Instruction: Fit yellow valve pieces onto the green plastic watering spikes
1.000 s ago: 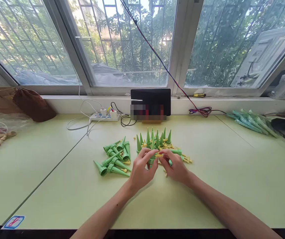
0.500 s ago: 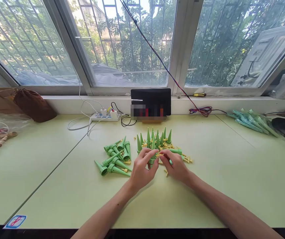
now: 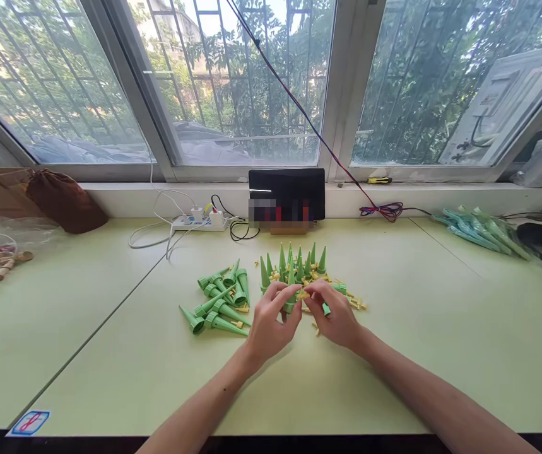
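I had the left hand [image 3: 271,321] curled around a green cone [image 3: 291,276], which stood upright in its grip just beyond the middle of the desk [image 3: 441,378]. The right hand [image 3: 334,318] was pinching a small yellow piece [image 3: 303,294] between thumb and forefinger at the cone's right side; from my end I couldn't tell whether the piece was seated in it. The fingers hid the cone's base, so its contact with the desk was unclear to me. Just past the hands, towards the far edge, I saw a cluster of standing cones [image 3: 282,262] with loose yellow parts [image 3: 358,304] scattered among them and off towards the right edge. Nearer the left edge lay a heap of toppled cones [image 3: 228,311], some touching. A dark screen [image 3: 287,192] stood at the far edge, a white power strip [image 3: 183,223] to its left, and a brown bag [image 3: 65,200] slumped by the far left corner.
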`<state>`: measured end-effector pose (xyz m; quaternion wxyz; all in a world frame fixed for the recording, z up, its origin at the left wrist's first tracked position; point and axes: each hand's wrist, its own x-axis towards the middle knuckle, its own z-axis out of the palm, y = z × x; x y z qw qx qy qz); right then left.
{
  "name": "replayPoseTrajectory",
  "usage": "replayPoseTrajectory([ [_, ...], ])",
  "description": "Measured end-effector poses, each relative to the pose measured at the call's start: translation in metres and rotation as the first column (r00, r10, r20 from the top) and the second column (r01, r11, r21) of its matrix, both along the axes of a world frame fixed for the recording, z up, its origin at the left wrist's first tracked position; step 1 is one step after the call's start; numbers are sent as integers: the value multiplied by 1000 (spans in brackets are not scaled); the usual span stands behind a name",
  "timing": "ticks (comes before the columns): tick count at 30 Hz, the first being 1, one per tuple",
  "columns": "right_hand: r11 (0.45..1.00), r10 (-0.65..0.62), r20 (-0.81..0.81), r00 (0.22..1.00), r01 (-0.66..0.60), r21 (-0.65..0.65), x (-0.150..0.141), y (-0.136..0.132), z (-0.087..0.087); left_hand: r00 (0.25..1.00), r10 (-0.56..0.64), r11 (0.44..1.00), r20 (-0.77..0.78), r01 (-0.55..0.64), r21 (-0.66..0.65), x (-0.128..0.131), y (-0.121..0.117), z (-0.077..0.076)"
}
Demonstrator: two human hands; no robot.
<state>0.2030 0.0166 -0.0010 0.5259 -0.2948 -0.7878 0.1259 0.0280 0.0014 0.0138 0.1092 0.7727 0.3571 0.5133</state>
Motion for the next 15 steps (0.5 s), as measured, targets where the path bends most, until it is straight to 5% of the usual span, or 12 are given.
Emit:
replayPoseTrajectory([
  [15,1000,11,29,1000,-11,1,0,0,3,1000,4,1000,-2,-4,-7,-1,-1,0],
])
